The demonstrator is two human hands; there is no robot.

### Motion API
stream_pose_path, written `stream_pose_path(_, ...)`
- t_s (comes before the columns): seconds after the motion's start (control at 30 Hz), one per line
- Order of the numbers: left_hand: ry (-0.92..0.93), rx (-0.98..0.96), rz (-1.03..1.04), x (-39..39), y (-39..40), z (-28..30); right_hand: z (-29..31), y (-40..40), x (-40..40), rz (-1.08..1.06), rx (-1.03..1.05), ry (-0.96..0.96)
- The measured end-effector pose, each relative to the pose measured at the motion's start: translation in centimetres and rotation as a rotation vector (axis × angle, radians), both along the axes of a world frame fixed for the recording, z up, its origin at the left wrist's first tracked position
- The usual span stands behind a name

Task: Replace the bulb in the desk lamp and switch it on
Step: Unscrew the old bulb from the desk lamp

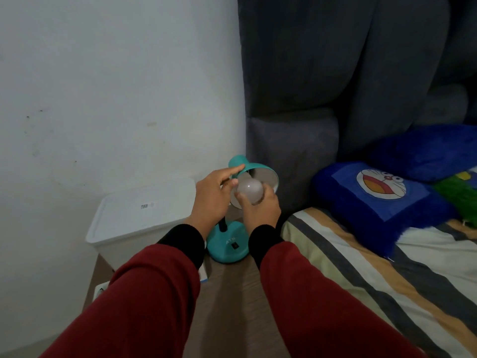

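Note:
A teal desk lamp stands on a wooden bedside table (232,285), its round base (227,248) carrying a small black switch (235,245). The lamp shade (260,169) tilts with its open mouth toward me. My left hand (213,197) holds the back of the shade, fingers resting on its top. My right hand (260,206) grips a white round bulb (249,190) right at the shade's mouth. The bulb's base and the socket are hidden. The lamp is unlit.
A white lidded plastic box (142,215) sits left of the lamp against the white wall. On the right are a grey padded headboard (291,151) and a bed with a striped sheet (361,267) and blue cartoon pillow (379,192).

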State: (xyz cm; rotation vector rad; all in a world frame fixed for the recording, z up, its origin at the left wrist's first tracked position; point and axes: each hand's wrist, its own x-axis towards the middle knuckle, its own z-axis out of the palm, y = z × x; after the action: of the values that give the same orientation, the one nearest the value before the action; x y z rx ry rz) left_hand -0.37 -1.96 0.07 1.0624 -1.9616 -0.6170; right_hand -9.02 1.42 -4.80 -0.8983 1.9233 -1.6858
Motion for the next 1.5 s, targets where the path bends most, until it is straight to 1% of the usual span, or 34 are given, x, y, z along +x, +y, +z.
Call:
stream_pose_path(0.07, 0.000, 0.010, -0.001, 0.01, 0.00, 0.05, 0.18, 0.13, -0.24, 0.009, -0.014, 0.129)
stream_pose_path(0.1, 0.000, 0.015, -0.003, 0.03, 0.02, 0.05, 0.22, 0.19, -0.32, 0.022, -0.028, 0.137)
stream_pose_path(0.13, 0.000, 0.018, -0.005, 0.03, 0.03, 0.07, 0.23, 0.22, -0.33, 0.035, -0.040, 0.095)
stream_pose_path(0.2, -0.004, 0.022, -0.008, -0.01, 0.05, 0.09, 0.28, 0.27, -0.33, 0.029, -0.044, -0.059)
stream_pose_path(0.23, -0.007, 0.022, -0.009, -0.02, 0.05, 0.09, 0.21, 0.23, -0.35, 0.022, -0.032, -0.084)
stream_pose_path(0.33, -0.010, 0.024, -0.006, -0.04, 0.05, 0.15, 0.14, 0.30, -0.46, 0.015, -0.024, 0.048)
stream_pose_path(0.37, -0.012, 0.027, -0.004, -0.02, 0.06, 0.20, 0.20, 0.35, -0.40, 0.026, -0.035, 0.058)
stream_pose_path(0.5, -0.013, 0.033, -0.001, 0.02, 0.01, 0.30, 0.03, 0.23, -0.16, 0.046, -0.022, -0.071)
stream_pose_path(0.6, -0.021, 0.026, 0.000, -0.01, 0.06, 0.30, 0.09, 0.23, -0.24, 0.023, -0.020, 0.074)
stream_pose_path(0.67, -0.022, 0.028, 0.002, -0.09, 0.06, 0.31, 0.12, 0.24, -0.33, 0.025, -0.049, 0.106)
stream_pose_path(0.77, -0.014, 0.036, 0.005, -0.24, 0.07, 0.33, 0.01, 0.15, -0.40, 0.046, -0.012, -0.069)
stream_pose_path(0.8, -0.013, 0.036, 0.006, -0.28, 0.05, 0.35, -0.06, 0.05, -0.44, 0.044, -0.006, -0.076)
stream_pose_path(0.9, -0.019, 0.037, 0.010, -0.23, 0.12, 0.35, 0.17, 0.17, -0.55, 0.035, -0.006, 0.092)
stream_pose_path(0.93, -0.020, 0.037, 0.010, -0.21, 0.11, 0.35, 0.27, 0.17, -0.55, 0.042, -0.014, 0.117)
stream_pose_path(0.97, -0.019, 0.037, 0.010, -0.20, 0.12, 0.36, 0.36, 0.18, -0.53, 0.057, -0.019, 0.100)
stream_pose_path(1.07, -0.016, 0.040, 0.012, -0.32, 0.12, 0.39, 0.42, 0.03, -0.48, 0.060, 0.001, -0.047)
stream_pose_path(1.13, -0.022, 0.033, 0.010, -0.31, 0.15, 0.38, 0.34, 0.07, -0.53, 0.055, 0.022, 0.010)
stream_pose_path(1.2, -0.033, 0.027, 0.010, -0.26, 0.17, 0.36, 0.19, 0.23, -0.60, 0.056, -0.002, 0.088)
stream_pose_path(1.23, -0.037, 0.027, 0.012, -0.25, 0.16, 0.37, 0.15, 0.29, -0.57, 0.064, -0.013, 0.084)
stream_pose_path(1.33, -0.032, 0.033, 0.019, -0.38, 0.08, 0.42, 0.02, 0.22, -0.36, 0.079, 0.004, -0.100)
stream_pose_path(1.37, -0.033, 0.032, 0.021, -0.43, 0.07, 0.44, 0.05, 0.18, -0.35, 0.076, 0.013, -0.111)
stream_pose_path(1.5, -0.046, 0.029, 0.022, -0.36, 0.04, 0.44, 0.40, 0.29, -0.75, 0.063, -0.014, 0.045)
